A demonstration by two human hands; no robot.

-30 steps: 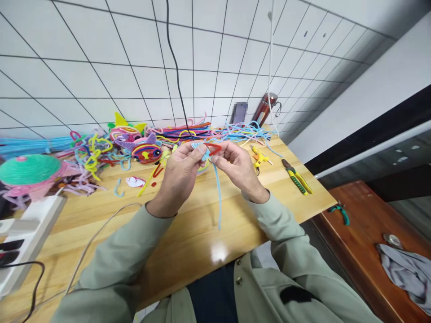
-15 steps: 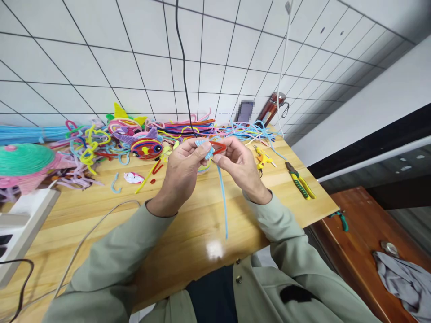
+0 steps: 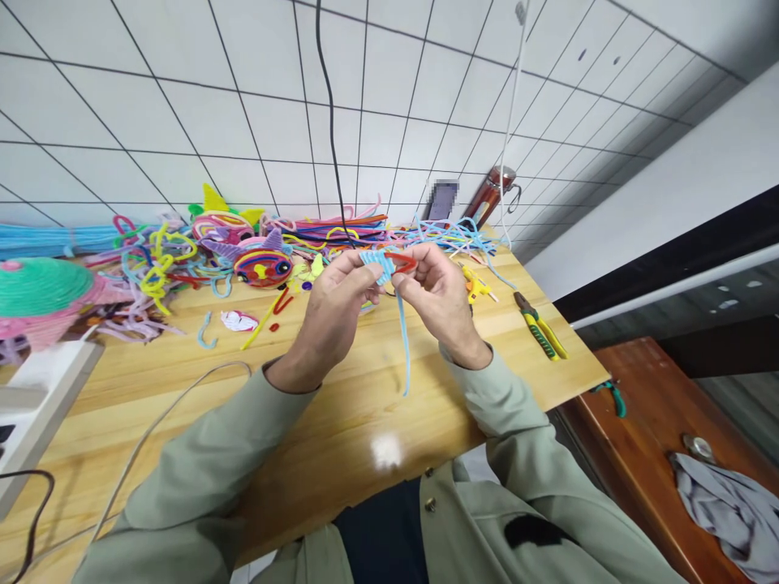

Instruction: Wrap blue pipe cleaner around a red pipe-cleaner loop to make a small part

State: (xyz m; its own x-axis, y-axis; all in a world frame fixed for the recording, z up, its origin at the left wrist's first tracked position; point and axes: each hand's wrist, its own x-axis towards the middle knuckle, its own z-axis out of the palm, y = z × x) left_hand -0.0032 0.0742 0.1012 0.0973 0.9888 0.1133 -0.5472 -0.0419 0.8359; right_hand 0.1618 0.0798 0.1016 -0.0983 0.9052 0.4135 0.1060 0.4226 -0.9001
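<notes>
**Over the wooden table (image 3: pixel 346 422), a light-blue coil (image 3: pixel 380 264) beside a red loop (image 3: pixel 407 261)**

The coil is held up between the two hands, the loop jutting from its right end. The left hand (image 3: pixel 333 304) pinches the coil between thumb and fingers; the right hand (image 3: pixel 441 304) has its fingers closed at the loop, its thumb by the top of a blue strand (image 3: pixel 404 349) that hangs below. Whether that pinch takes the strand too, I cannot tell.

The step looks like winding. A firm left pinch should stop finished turns slipping; each new turn wants even tension and a close seat against the last, without squeezing the loop out of shape.

The strand's loose end needs swinging room, and the broadest visible wood lies toward the body, down to the near edge. Behind the hands, the pile of fuzzy stems (image 3: pixel 341 229) could snag it. A fish figure (image 3: pixel 263 268) bounds the left; at right sit a yellow glue gun (image 3: pixel 478 285), then pliers (image 3: pixel 540 335) near the table's right edge.
</notes>
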